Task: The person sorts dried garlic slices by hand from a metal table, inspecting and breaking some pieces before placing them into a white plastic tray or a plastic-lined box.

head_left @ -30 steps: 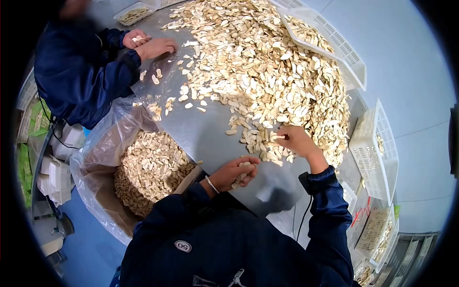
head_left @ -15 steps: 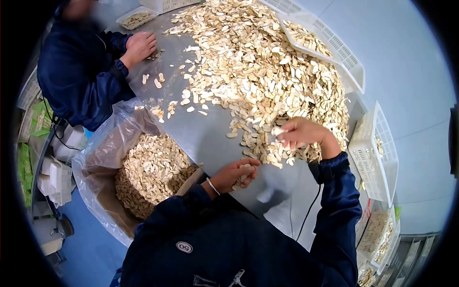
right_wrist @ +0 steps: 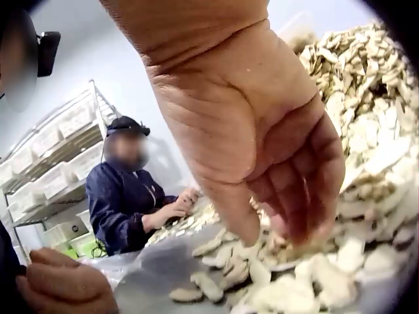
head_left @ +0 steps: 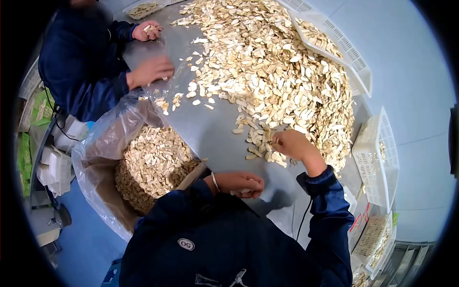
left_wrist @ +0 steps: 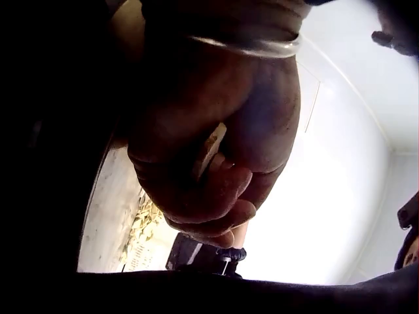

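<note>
Pale, flat dried slices (head_left: 267,76) lie in a large heap on the metal table. At the heap's near edge, my right hand (head_left: 296,145) reaches down with its fingertips at a few slices. In the right wrist view, the thumb (right_wrist: 239,219) stands apart from the bent fingers (right_wrist: 304,190), which point down at the slices. My left hand (head_left: 239,184), with a pale bangle on its wrist, is close to my body and holds several slices in curled fingers. One held slice (left_wrist: 211,149) shows between palm and fingers in the left wrist view.
A plastic-lined carton (head_left: 103,191) full of slices stands at the table's left edge. Another person (head_left: 79,67) works across it, with slices in one hand. White perforated baskets (head_left: 375,158) line the right side, and a tilted basket (head_left: 361,79) rests against the heap.
My right hand lifted from the heap with a slice, then came back down to its edge. My left hand has drawn nearer my body and turned over. The other person's hands have moved apart.
</note>
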{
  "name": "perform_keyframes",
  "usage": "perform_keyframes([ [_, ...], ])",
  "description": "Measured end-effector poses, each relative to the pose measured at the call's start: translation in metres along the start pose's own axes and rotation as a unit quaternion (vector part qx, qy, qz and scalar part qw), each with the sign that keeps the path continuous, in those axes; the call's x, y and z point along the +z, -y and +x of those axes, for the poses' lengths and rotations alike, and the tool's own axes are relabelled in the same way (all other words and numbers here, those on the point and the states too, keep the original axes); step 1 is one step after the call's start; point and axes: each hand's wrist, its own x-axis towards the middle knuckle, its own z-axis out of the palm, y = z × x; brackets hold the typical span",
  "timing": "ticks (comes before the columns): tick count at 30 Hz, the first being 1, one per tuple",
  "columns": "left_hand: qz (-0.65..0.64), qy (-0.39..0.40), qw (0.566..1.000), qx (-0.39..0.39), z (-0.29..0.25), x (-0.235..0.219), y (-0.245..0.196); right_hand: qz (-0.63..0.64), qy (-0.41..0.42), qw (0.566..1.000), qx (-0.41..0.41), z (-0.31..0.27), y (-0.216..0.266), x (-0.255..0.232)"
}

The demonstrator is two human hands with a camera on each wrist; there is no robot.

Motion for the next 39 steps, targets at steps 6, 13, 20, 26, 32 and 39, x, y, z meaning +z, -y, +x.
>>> perform_keyframes([
  [6,-0.002,-0.02,0.999,0.028,0.001,0.004,0.001,0.249,-0.206,0.941,-0.097,0.011,0.022,0.0],
  [13,-0.005,-0.039,0.998,0.054,0.002,0.0,0.002,0.127,-0.261,0.949,-0.122,0.034,0.029,0.02],
  [20,-0.094,-0.09,0.987,0.094,0.003,-0.004,0.007,0.16,-0.257,0.936,-0.183,0.055,0.025,0.031],
  [26,-0.102,-0.097,0.986,0.094,0.003,0.0,0.003,0.07,-0.272,0.957,-0.068,0.033,0.021,0.027],
  [32,-0.104,-0.103,0.984,0.101,0.004,0.0,0.004,0.061,-0.384,0.904,-0.176,0.058,0.037,0.032],
  [39,-0.125,-0.101,0.98,0.116,0.001,0.0,0.005,0.11,-0.235,0.961,-0.1,0.051,0.015,0.026],
])
